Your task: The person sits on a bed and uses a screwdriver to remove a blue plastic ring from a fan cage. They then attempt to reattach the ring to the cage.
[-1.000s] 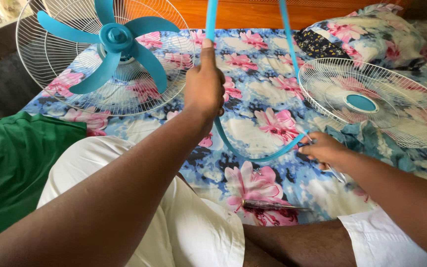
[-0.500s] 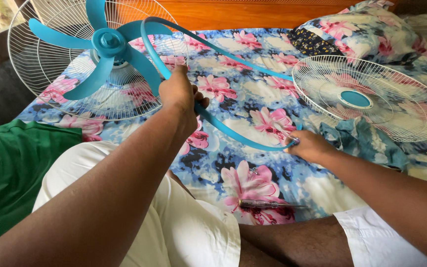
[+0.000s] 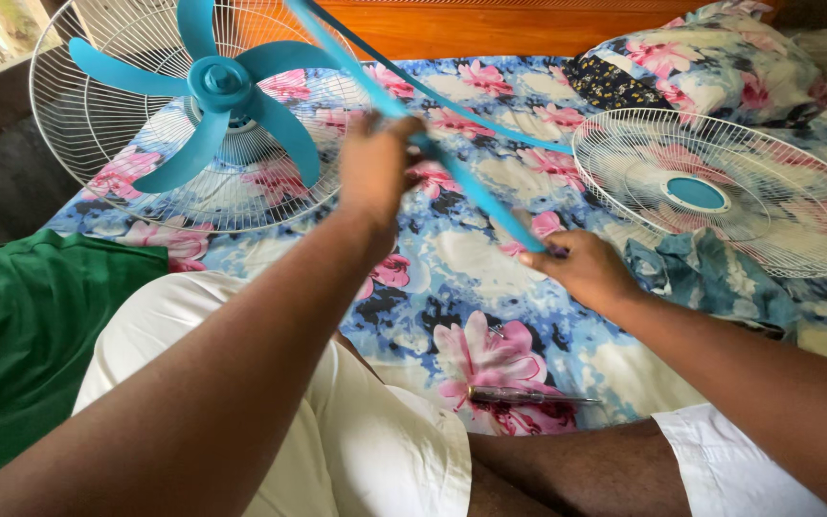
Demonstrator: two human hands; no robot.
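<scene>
Holding one blue ring (image 3: 490, 206), your left hand (image 3: 375, 172) and right hand (image 3: 581, 268) grip it closed; two grilles: one (image 3: 136, 191) at 10 o'clock, one (image 3: 777, 220) at 2; ring now tilted steeper.

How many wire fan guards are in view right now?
2. The rear guard, with the blue blades mounted in front of it, stands at the upper left of the floral bedsheet. The front guard lies flat at the right, beside the pillow. None seem hidden.

Smooth blue plastic ring (image 3: 452, 172), white wire grille (image 3: 748, 191), soft printed cloth bedsheet (image 3: 452, 278), glossy wooden headboard (image 3: 490, 27)
</scene>
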